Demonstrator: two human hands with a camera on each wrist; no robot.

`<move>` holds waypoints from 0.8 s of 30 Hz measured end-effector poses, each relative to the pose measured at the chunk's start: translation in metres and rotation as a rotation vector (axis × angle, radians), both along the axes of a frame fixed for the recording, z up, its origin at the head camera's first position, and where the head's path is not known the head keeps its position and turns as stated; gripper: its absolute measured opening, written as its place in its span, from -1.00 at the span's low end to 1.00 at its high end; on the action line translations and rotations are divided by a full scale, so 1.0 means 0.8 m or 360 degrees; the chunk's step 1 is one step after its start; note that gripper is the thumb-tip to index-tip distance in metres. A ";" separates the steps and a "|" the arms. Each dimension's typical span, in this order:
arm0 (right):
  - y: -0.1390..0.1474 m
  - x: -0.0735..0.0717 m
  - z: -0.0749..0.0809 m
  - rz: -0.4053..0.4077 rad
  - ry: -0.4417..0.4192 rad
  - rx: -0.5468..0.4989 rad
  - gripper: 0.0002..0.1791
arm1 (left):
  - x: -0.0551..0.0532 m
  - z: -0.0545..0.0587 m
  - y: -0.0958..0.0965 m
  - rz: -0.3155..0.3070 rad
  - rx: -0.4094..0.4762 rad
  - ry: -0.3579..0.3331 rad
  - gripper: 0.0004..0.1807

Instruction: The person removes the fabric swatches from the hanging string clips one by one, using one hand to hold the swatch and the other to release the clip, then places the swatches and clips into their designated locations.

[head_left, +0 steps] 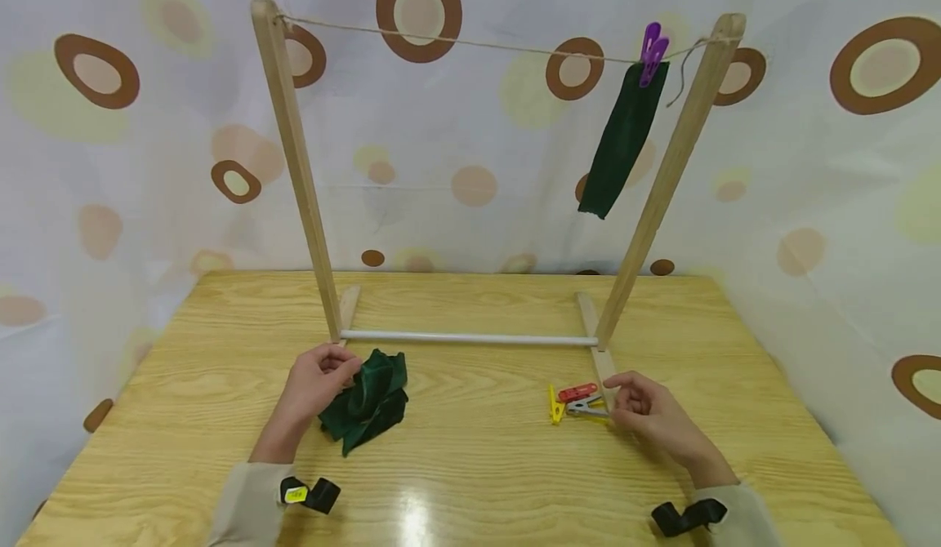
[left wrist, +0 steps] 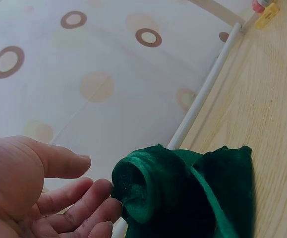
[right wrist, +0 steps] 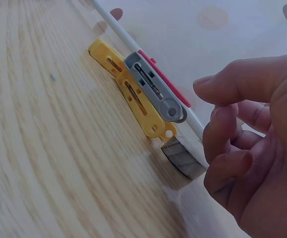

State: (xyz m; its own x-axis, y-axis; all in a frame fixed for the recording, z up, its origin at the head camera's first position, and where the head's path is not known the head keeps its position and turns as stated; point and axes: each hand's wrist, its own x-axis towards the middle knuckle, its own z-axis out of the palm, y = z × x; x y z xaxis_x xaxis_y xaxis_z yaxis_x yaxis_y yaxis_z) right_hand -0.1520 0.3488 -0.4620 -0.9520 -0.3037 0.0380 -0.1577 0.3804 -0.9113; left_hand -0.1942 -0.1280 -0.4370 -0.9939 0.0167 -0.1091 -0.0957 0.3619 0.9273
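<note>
My left hand (head_left: pixel 314 382) is beside a crumpled dark green velvety cloth (head_left: pixel 371 400) on the table. In the left wrist view, its thumb and fingers are apart, with the fingertips at the edge of the cloth; whether they touch it I cannot tell. Over on the right, my right hand (head_left: pixel 654 412) hovers by a small pile of clothespins, its fingers loosely bent around nothing. The pile holds a red clothespin (head_left: pixel 577 392), a grey clothespin (right wrist: pixel 155 89) and yellow clothespins (right wrist: pixel 138 106).
A wooden frame with a left post (head_left: pixel 297 155), a right post (head_left: pixel 672 180) and a white bottom bar (head_left: pixel 470 338) stands behind the hands. From its string (head_left: pixel 456 41) hangs a dark green strip of cloth (head_left: pixel 625 139), held by a purple clothespin (head_left: pixel 652 55).
</note>
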 end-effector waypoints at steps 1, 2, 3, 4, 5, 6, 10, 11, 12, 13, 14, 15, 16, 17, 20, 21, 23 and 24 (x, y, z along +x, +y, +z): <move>0.000 0.000 0.000 -0.0009 0.0000 -0.0001 -0.59 | -0.001 0.000 0.000 -0.0003 0.0003 0.0001 -0.76; -0.001 -0.001 0.001 -0.0015 0.0005 -0.0005 -0.60 | -0.001 -0.001 -0.001 -0.0006 0.0006 0.0001 -0.76; -0.001 -0.001 0.001 -0.0016 0.0013 -0.0008 -0.61 | -0.002 -0.002 -0.001 -0.0005 0.0007 0.0003 -0.76; -0.001 0.000 0.002 -0.0022 0.0036 -0.0013 -0.62 | -0.002 -0.002 -0.001 -0.0005 0.0005 0.0004 -0.77; 0.000 0.000 0.003 -0.0031 0.0057 -0.0038 -0.63 | -0.003 -0.003 -0.001 -0.0005 0.0004 0.0005 -0.77; 0.000 0.001 0.004 -0.0046 0.0078 -0.0081 -0.65 | -0.003 -0.003 -0.002 -0.0006 0.0005 0.0007 -0.77; 0.003 0.004 0.007 -0.0127 0.0192 -0.0313 -0.75 | -0.001 -0.005 -0.005 -0.0008 0.0006 0.0007 -0.75; 0.003 0.004 0.008 -0.0143 0.0204 -0.0375 -0.74 | 0.000 -0.005 -0.005 -0.0002 0.0002 0.0008 -0.76; 0.004 0.005 0.008 -0.0155 0.0211 -0.0417 -0.72 | 0.000 -0.005 -0.005 0.0004 -0.0005 0.0010 -0.76; 0.004 0.005 0.008 -0.0164 0.0214 -0.0437 -0.70 | 0.001 -0.006 -0.005 0.0006 -0.0015 0.0010 -0.77; 0.004 0.006 0.008 -0.0177 0.0207 -0.0452 -0.70 | 0.002 -0.008 -0.005 0.0005 -0.0024 0.0010 -0.78; 0.004 0.006 0.008 -0.0198 0.0200 -0.0450 -0.71 | 0.002 -0.009 -0.005 0.0005 -0.0035 0.0011 -0.78; 0.004 0.007 0.008 -0.0228 0.0191 -0.0449 -0.72 | 0.003 -0.011 -0.004 0.0001 -0.0039 0.0017 -0.79; 0.004 0.008 0.009 -0.0267 0.0188 -0.0443 -0.73 | 0.003 -0.012 -0.002 -0.0005 -0.0041 0.0021 -0.79; 0.006 0.010 0.014 -0.0372 0.0210 -0.0433 -0.75 | 0.002 -0.015 0.005 -0.0018 -0.0034 0.0038 -0.80; 0.006 0.010 0.017 -0.0392 0.0226 -0.0437 -0.75 | 0.002 -0.014 0.007 -0.0013 -0.0035 0.0047 -0.81; 0.007 0.008 0.023 -0.0405 0.0263 -0.0454 -0.76 | 0.001 -0.013 0.012 0.0001 -0.0044 0.0063 -0.82; 0.007 0.007 0.027 -0.0402 0.0286 -0.0457 -0.75 | 0.001 -0.012 0.014 0.0006 -0.0051 0.0076 -0.82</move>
